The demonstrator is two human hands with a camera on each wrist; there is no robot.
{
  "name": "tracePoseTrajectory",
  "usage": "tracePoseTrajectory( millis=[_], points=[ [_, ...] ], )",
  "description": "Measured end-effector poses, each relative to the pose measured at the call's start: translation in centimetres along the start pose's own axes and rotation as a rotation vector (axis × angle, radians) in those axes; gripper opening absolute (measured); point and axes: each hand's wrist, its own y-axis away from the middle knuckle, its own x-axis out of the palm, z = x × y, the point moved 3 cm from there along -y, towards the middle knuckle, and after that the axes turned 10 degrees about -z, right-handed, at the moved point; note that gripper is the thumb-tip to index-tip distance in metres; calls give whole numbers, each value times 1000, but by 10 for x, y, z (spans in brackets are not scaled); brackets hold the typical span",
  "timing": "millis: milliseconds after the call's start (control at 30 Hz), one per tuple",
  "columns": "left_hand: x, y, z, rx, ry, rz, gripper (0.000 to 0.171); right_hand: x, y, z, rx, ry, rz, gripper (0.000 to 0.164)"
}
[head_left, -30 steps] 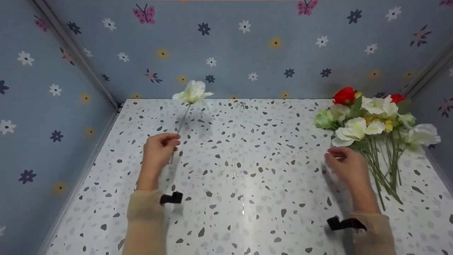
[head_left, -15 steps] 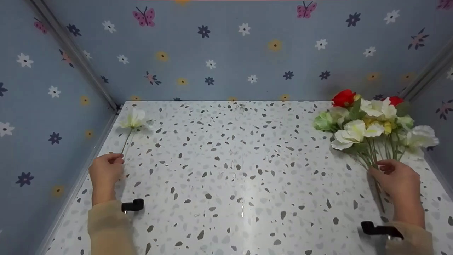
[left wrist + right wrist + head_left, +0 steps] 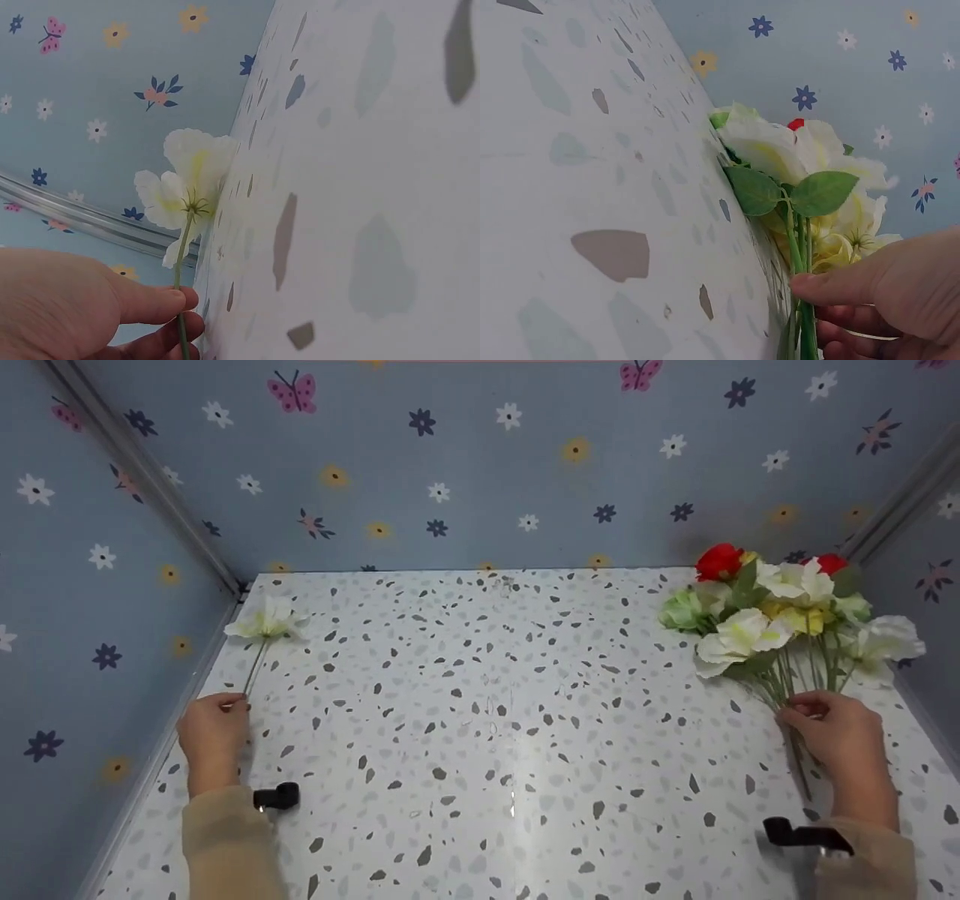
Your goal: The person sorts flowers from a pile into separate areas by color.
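At the left side of the table, my left hand [image 3: 215,731] pinches the thin green stem of a white artificial flower [image 3: 196,169] between thumb and fingers. Its bloom lies toward the back left corner, close to the table surface. On the far right, my right hand [image 3: 844,735] holds several green stems [image 3: 801,247] of a bunch of artificial flowers [image 3: 799,581]. White, yellow, pale green and red blooms crowd together at the top of this bunch. Green leaves [image 3: 825,193] show just above my right thumb in the right wrist view.
The white speckled table [image 3: 465,720] runs between both hands. Blue patterned panels stand at the back [image 3: 480,457] and both sides, joined by metal corner strips [image 3: 150,484]. A black strap mount [image 3: 277,796] sits on each wrist.
My left hand has carried the white flower left and lowered its bloom toward the table. My right hand has moved right from beside the bunch and taken hold of its stems.
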Motion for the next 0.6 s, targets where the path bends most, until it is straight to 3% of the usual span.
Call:
tracePoseTrajectory(
  millis=[133,233,433,600],
  points=[
    [-2,2,1,-54,-6,52,42,-1,0,0,-33,-7,1,45],
    [-5,3,-1,-57,-21,68,40,-1,1,0,-50,-19,9,43],
    [-4,4,-7,24,-14,-7,30,-1,2,-1,-62,-38,49,41],
    [-2,5,-5,2,-8,-12,33,-2,2,1,-71,-48,44,40]
  ],
)
